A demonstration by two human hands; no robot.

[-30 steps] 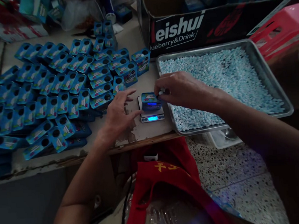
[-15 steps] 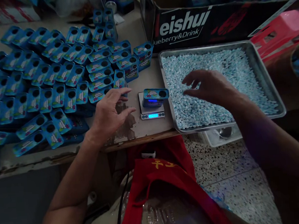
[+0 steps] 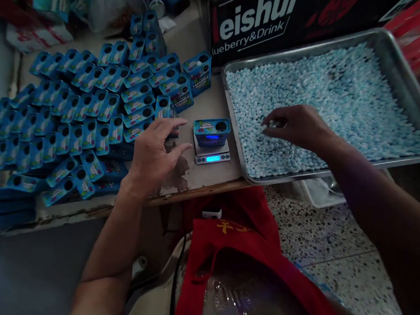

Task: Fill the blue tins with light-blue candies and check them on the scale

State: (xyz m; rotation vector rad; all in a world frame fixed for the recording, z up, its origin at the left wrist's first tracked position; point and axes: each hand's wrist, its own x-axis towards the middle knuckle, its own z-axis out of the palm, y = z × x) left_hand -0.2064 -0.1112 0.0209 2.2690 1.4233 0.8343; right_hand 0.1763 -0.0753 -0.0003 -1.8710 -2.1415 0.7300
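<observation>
My left hand (image 3: 154, 149) hovers at the left of a small digital scale (image 3: 213, 156), thumb and fingers apart with nothing between them. On the scale stands an upright blue candy box (image 3: 211, 134) with a round dark hole in its top; the display is lit, its digits too small to read. My right hand (image 3: 298, 128) is over the left part of a metal tray (image 3: 336, 171). Its thumb and fingertips are pinched together at the pale blue and white candies (image 3: 341, 113), with a few candies showing between them.
Many similar blue boxes (image 3: 82, 107) stand in packed rows across the left of the table. A black cardboard carton (image 3: 253, 23) is behind the tray. A white plastic container (image 3: 322, 192) sits below the tray's front edge. Something red (image 3: 413, 30) lies at the far right.
My right hand has lowered to the candies, and its fingers have closed from a spread pose to a pinch. My left hand stays open beside the scale. The view has shifted slightly.
</observation>
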